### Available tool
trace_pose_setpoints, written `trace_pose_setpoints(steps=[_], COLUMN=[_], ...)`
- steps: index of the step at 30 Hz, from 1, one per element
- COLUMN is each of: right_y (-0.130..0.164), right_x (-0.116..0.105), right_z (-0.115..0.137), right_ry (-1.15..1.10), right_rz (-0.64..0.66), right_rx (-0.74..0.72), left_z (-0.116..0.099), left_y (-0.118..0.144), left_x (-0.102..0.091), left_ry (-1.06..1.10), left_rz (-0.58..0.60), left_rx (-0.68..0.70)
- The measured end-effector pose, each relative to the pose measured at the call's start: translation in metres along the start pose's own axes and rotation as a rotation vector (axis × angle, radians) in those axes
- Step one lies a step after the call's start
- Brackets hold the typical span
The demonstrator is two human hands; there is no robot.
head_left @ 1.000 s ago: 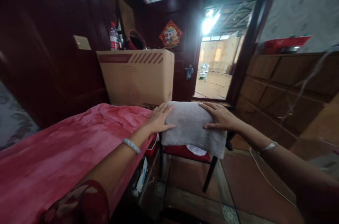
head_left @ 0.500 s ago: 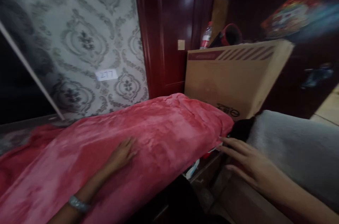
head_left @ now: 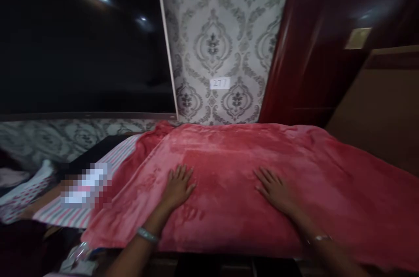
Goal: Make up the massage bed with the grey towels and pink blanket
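Note:
A plush pinkish-red blanket point(head_left: 222, 146) lies spread across a raised surface in front of me, its near edge hanging at the front. My left hand point(head_left: 178, 185) rests flat on the blanket left of centre, fingers spread, a bracelet on the wrist. To the right, my right hand point(head_left: 272, 186) also presses flat on the fabric with its fingers apart, and a thin bracelet shows on that wrist. Neither hand holds anything. Under the blanket's left side, a striped cloth point(head_left: 121, 152) sticks out, partly blurred by pixelation.
A large black television point(head_left: 85, 46) hangs behind on the left. Patterned wallpaper carries a paper label point(head_left: 220, 83) reading 277. At right stand a dark red door panel point(head_left: 304, 50) and a cardboard box point(head_left: 376, 107). A dotted cloth point(head_left: 29, 192) lies far left.
The view has swung left, bringing the television into sight. My right hand has moved from beside the blanket's right edge onto its top. My left hand stays flat on the blanket.

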State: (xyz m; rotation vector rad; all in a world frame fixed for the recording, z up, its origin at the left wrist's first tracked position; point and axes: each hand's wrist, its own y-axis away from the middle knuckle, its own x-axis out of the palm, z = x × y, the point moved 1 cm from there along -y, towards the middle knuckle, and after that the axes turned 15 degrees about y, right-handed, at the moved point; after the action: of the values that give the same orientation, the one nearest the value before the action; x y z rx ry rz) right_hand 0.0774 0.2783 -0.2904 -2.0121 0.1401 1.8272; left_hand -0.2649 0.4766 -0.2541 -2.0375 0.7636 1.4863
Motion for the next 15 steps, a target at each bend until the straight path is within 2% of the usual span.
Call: trace_pose_setpoints(steps=[3,6,11,15], right_y=[0.004,0.006,0.007,0.009], right_x=[0.034,0.055,0.072,0.079], right_z=[-0.009,-0.019,-0.029,-0.033], right_ry=[0.001,-0.004,-0.033,-0.070], right_rz=[-0.020,-0.073,-0.099,-0.117], right_rx=[0.012,0.014,0.003,-0.029], left_z=[0.000,-0.001,0.001,0.020], left_y=[0.004,0.007,0.015,0.044], left_x=[-0.001,0.001,0.001,-0.007], left_ry=[0.055,0.103,0.119,0.091], left_rz=[0.005,-0.017,-0.073,-0.034], left_rx=[-0.013,-0.024,-0.139,-0.228])
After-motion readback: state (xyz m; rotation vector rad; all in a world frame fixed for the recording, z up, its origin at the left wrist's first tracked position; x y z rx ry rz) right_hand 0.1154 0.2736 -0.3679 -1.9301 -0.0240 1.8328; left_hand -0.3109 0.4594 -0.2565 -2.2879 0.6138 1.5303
